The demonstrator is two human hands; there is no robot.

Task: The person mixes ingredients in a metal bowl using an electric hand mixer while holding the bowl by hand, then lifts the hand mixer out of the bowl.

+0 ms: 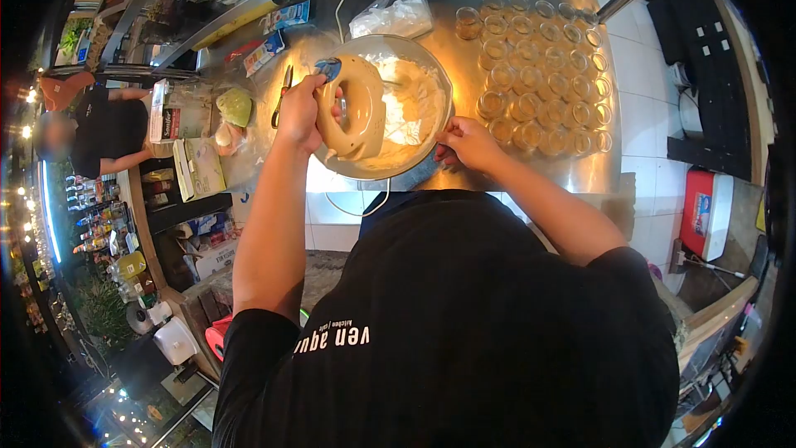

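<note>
My left hand [302, 114] is wrapped round the handle of a cream-coloured hand mixer [365, 108], which is held over a large mixing bowl [445, 75]. Pale, creamy batter [423, 87] covers the inside of the bowl; the mixer body hides its left part and the beaters. On the bowl's near right rim, my right hand [466, 144] grips the edge with bent fingers. A blue cloth [421, 174] shows beneath the bowl by that hand. The mixer's white cord [388, 191] loops below the bowl.
Several rows of small glass jars [543, 75] stand to the right on the steel counter. Behind the bowl lies a clear plastic bag [391, 15]; scissors [283, 95] and packets [265, 51] lie to the left. Another person [112, 129] stands at far left near boxes [199, 168].
</note>
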